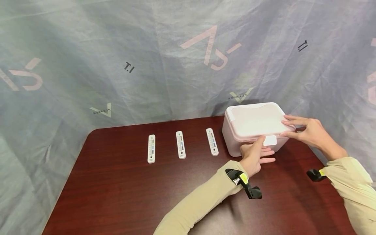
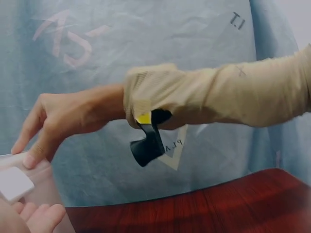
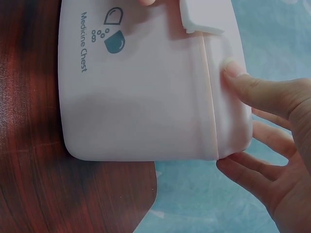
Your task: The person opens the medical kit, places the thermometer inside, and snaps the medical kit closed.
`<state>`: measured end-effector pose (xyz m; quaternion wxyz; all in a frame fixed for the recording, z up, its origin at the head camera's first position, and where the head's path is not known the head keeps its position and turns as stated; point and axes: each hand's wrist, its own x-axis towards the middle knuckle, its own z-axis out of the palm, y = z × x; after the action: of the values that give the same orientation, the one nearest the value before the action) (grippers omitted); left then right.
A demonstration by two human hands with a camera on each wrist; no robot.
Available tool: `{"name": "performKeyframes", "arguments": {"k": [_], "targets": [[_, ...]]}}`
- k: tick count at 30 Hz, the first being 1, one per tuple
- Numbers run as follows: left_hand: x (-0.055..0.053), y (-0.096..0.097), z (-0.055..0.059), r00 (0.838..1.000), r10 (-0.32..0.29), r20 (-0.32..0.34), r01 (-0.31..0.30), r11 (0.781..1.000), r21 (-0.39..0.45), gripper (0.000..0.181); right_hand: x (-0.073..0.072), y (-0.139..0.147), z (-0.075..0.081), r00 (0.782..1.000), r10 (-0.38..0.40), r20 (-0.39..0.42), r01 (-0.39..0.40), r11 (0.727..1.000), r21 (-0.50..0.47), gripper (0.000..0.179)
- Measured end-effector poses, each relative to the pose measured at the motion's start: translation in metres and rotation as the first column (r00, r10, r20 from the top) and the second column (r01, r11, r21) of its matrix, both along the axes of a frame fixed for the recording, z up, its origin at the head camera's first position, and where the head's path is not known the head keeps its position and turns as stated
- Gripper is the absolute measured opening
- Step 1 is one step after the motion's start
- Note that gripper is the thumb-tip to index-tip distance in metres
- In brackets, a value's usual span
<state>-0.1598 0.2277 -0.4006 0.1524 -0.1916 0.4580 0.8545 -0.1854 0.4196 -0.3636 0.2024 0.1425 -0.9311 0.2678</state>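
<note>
Apparently the latch is the step in hand. White medicine chest (image 1: 232,138) stands at 2 o'clock on the dark red table (image 1: 126,195), lid (image 1: 258,120) down on its body. Left hand (image 1: 252,156) comes in at 6 o'clock: thumb up at the latch (image 1: 270,140), other fingers stretched out below it, not clenched; actual thumb contact hard to tell. Right hand (image 1: 312,132) holds the lid's corner at 4 o'clock, thumb on the front edge, fingers round the end. Latch seems to jut out from the front face; whether it is fully free, cannot tell. Next move, I judge, calls for clearing the latch while the right hand steadies, then an even lift of the lid.

Around: three white thermometers lie in a loose row toward 9 o'clock, near one (image 1: 212,142), middle one (image 1: 180,145), far one (image 1: 151,148). None blocks the hands. Grey printed sheet (image 1: 152,65) hangs close at 12 o'clock; might crowd a lid swinging back.
</note>
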Motion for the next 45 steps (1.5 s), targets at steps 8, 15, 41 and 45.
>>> {"name": "performKeyframes", "arguments": {"k": [8, 15, 41, 45], "targets": [[-0.002, -0.001, 0.001, 0.997, 0.038, 0.061, -0.039, 0.999, 0.020, 0.019, 0.004, 0.003, -0.003, 0.999, -0.022, 0.045, 0.023, 1.000, -0.021, 0.049], [0.001, 0.002, -0.004, 0.996, 0.079, 0.031, -0.080, 0.996, 0.048, 0.009, 0.004, 0.004, -0.006, 0.998, -0.026, 0.049, 0.028, 0.999, -0.040, 0.048], [0.011, -0.006, -0.030, 0.972, 0.126, -0.197, -0.105, 0.988, 0.112, 0.027, -0.001, 0.007, -0.009, 0.996, -0.053, 0.078, 0.059, 0.996, -0.068, 0.049], [0.009, -0.008, -0.036, 0.962, 0.121, -0.245, -0.102, 0.991, 0.091, 0.023, -0.001, 0.005, -0.008, 0.995, -0.059, 0.083, 0.065, 0.996, -0.068, 0.049]]}}
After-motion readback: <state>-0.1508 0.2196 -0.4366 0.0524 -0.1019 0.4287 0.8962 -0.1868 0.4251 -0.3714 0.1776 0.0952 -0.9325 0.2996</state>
